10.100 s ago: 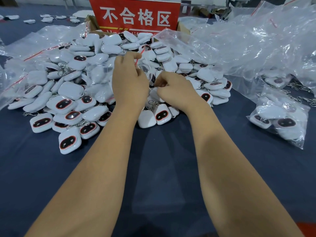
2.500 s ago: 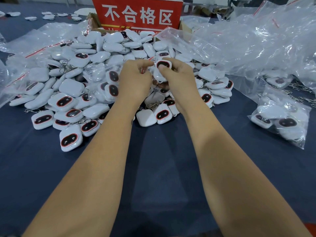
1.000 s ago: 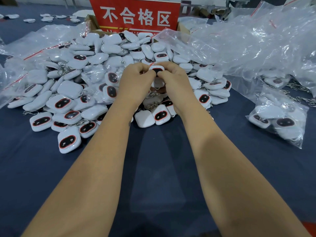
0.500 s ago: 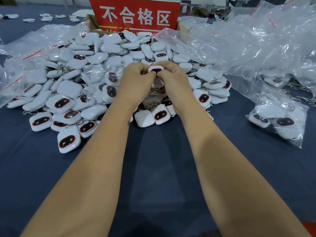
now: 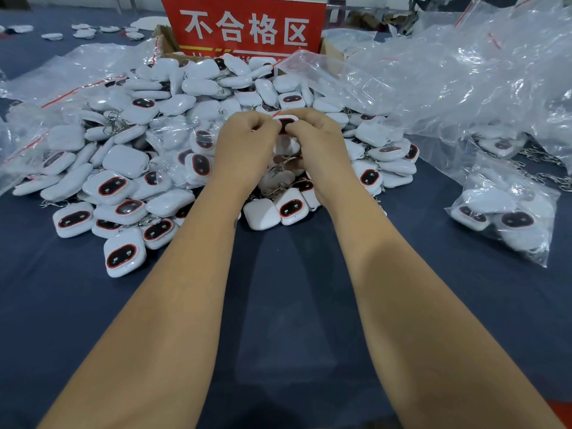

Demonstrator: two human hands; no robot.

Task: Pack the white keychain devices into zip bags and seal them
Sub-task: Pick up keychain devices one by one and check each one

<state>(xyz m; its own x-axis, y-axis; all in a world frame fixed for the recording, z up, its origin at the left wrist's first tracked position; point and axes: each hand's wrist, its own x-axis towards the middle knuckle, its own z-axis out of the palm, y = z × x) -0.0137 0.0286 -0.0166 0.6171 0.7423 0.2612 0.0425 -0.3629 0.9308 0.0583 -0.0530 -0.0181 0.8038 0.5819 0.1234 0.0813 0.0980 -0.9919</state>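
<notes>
Both hands up over the pile: left hand point(image 5: 244, 144) and right hand point(image 5: 318, 140) pinch the top edge of a small zip bag point(image 5: 286, 144) with a white keychain device point(image 5: 286, 121) inside, between the fingertips. Bag looks thin and slippery, device light and rigid; best gripped at the zip strip. Loose devices point(image 5: 123, 252) lie below-left of the hands.

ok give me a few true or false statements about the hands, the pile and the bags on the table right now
1. Both hands, left hand and right hand, meet over the pile. True.
2. The sign behind the pile is blue. False: it is red with white characters.
3. A filled bag lies at the right on the cloth. True.
4. The hands hold a device with its dark screen hidden. False: the screen shows between the fingertips.
5. The cloth is white. False: dark blue.
</notes>
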